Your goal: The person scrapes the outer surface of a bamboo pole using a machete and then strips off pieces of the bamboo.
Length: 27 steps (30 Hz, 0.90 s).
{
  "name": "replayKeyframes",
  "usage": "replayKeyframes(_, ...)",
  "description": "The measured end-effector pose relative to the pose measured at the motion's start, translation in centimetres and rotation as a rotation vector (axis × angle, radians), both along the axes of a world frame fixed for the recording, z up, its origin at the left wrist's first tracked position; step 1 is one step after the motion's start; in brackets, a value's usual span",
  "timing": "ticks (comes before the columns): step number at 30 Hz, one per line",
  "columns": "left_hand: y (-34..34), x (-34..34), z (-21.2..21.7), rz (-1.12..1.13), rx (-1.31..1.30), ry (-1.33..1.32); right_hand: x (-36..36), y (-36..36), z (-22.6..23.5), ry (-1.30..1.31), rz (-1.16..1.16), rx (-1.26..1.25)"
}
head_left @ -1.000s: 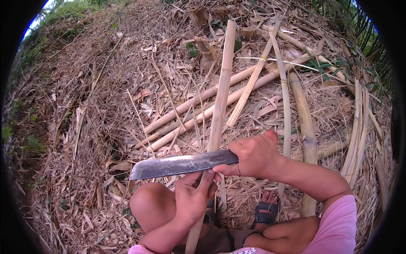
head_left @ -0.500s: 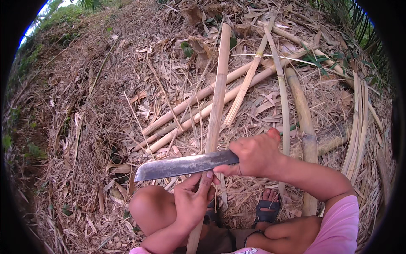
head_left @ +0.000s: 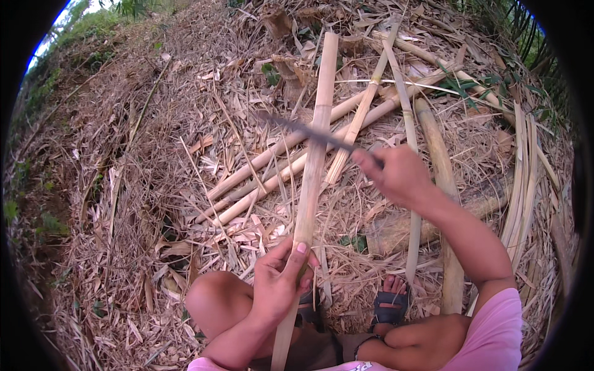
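left hand [head_left: 279,278]: fingers wrapped round bamboo strip [head_left: 311,185], which points away in front | right hand [head_left: 399,176]: fingers gripping knife [head_left: 334,141] slanted over strip | ground [head_left: 46,260]: dry leaves [head_left: 173,248], bamboo poles [head_left: 257,165] | outdoors, greenery [head_left: 93,37] at edges

tan bamboo strip [head_left: 312,176], dark-grey blade [head_left: 315,134], pink sleeve [head_left: 496,331]

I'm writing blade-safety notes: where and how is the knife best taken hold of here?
Probably by the right end of the knife, where the right hand is closed round it, coming from the person's right. Its long blade, blurred here, points left, away from that hand, and crosses the bamboo strip in this view; fingers placed farther along could meet the edge.
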<state>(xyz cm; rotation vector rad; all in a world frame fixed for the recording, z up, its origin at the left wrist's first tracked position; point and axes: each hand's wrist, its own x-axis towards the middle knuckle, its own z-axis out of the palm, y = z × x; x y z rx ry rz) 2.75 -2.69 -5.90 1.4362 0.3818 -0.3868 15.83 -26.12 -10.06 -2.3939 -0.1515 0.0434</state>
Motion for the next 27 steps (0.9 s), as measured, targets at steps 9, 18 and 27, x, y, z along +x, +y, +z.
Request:
replayKeyframes(9, 1.0, -0.9, 0.1, 0.016, -0.129, 0.061, -7.2, 5.4, 1.5, -0.417, 0.373, -0.139)
replayKeyframes(18, 0.4, -1.7, 1.6, -0.080, -0.085, 0.134, 0.9, 0.3, -0.8, -0.185, 0.001, -0.192)
replayKeyframes(27, 0.7, 1.0, 0.8, 0.031, -0.208, 0.193, -6.2, 3.7, 0.1, -0.304, 0.264, -0.202)
